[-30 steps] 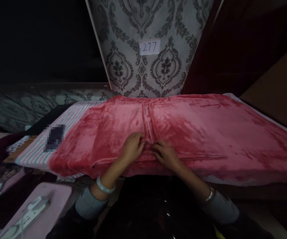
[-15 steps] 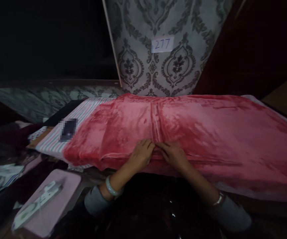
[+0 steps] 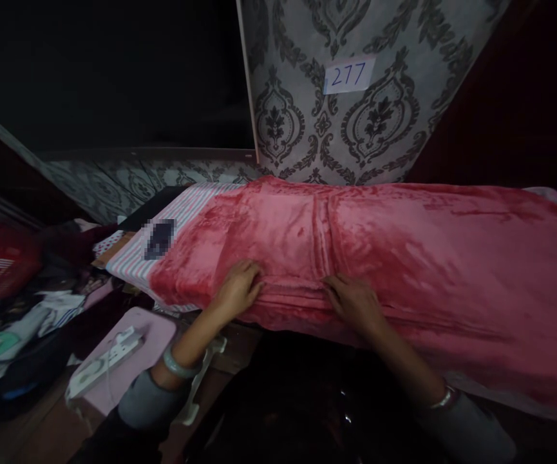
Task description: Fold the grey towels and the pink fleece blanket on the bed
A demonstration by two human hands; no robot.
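A pink-red plush blanket (image 3: 418,258) lies spread over a long surface in front of me, with a raised crease running away from me and a layered fold along its near side. My left hand (image 3: 237,287) is closed on this near fold, its fingertips pressing into the cloth. To the right, my right hand (image 3: 355,304) pinches the same fold close to the foot of the crease. The fabric between my hands lies in several flat ridges. Both hands partly hide the cloth beneath their fingers.
A striped cloth (image 3: 133,267) under the blanket shows at left, with a blurred dark object (image 3: 160,239) on it. A pink stool (image 3: 155,332) holds a white power strip (image 3: 107,364). Clothes (image 3: 49,316) and a red item (image 3: 5,261) lie far left. A dark screen (image 3: 114,77) stands behind.
My left hand has moved left along the fold, away from my right hand, which stays near the crease. Ridges of cloth now show between them. The view has turned slightly left.
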